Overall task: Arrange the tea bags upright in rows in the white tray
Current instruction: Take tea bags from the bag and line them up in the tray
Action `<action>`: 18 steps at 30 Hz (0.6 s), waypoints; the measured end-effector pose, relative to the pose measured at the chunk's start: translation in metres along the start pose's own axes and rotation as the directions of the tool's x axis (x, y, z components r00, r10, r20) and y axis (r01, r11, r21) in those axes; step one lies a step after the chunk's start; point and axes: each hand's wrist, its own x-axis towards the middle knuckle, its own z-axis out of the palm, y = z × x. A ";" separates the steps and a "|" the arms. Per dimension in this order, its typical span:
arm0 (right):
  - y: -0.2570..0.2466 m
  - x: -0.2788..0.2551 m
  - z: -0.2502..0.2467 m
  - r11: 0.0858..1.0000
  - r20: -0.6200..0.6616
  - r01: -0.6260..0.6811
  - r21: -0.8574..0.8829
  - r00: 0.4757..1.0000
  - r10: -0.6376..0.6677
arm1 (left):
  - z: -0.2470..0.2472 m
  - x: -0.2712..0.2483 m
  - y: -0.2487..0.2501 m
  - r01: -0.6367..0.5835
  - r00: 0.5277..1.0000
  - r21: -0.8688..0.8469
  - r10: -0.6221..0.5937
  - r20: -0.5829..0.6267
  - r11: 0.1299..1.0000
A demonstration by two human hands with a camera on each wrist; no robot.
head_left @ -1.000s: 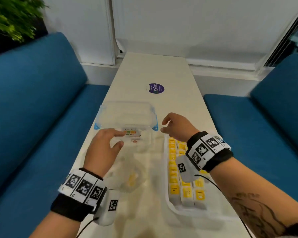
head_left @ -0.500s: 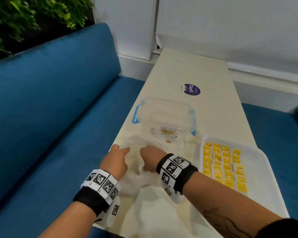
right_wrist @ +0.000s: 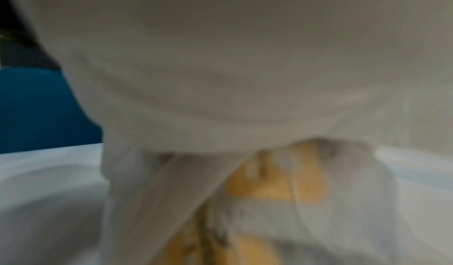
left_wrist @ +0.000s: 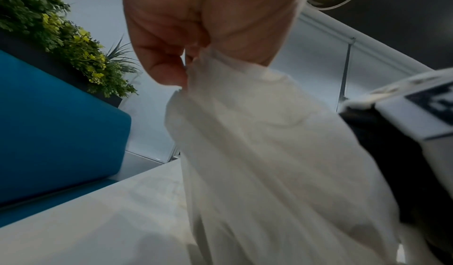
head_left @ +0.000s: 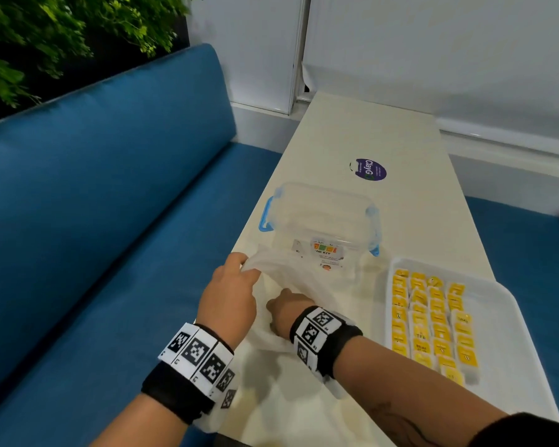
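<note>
Thin plastic bag [head_left: 283, 287] pinched at its rim by left hand [head_left: 229, 301], right hand [head_left: 288, 312] reached inside — grip hidden, yellow tea bags [head_left: 433, 321] stood in rows in white tray [head_left: 510, 321], clear lidded box [head_left: 323, 217] set behind.

Table [head_left: 362, 140]: tray [head_left: 510, 317], box [head_left: 323, 214], bag [head_left: 291, 285].

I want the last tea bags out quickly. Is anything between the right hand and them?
Yes. The thin plastic bag surrounds them; the right hand reaches into it while the left hand pinches its edge.
</note>
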 end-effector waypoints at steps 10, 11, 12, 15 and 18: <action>0.028 -0.033 -0.006 0.900 -0.399 0.210 0.381 0.916 -0.045 | 0.021 0.007 -0.005 0.060 0.988 -0.096 -0.046 0.146 0.994; 0.032 -0.036 -0.006 0.880 -0.429 0.231 0.414 0.903 -0.035 | 0.023 0.008 -0.005 0.073 0.985 -0.110 -0.054 0.165 0.991; 0.036 -0.039 -0.005 0.855 -0.456 0.255 0.452 0.889 -0.025 | 0.025 0.009 -0.004 0.089 0.981 -0.125 -0.065 0.180 0.988; 0.049 -0.049 -0.006 0.720 -0.508 0.342 0.604 0.861 0.016 | 0.027 0.009 -0.002 0.111 0.978 -0.131 -0.085 0.189 0.985; 0.064 -0.063 -0.014 0.467 -0.496 0.418 0.779 0.867 0.051 | 0.029 0.007 0.002 0.107 0.987 -0.167 -0.084 0.136 0.980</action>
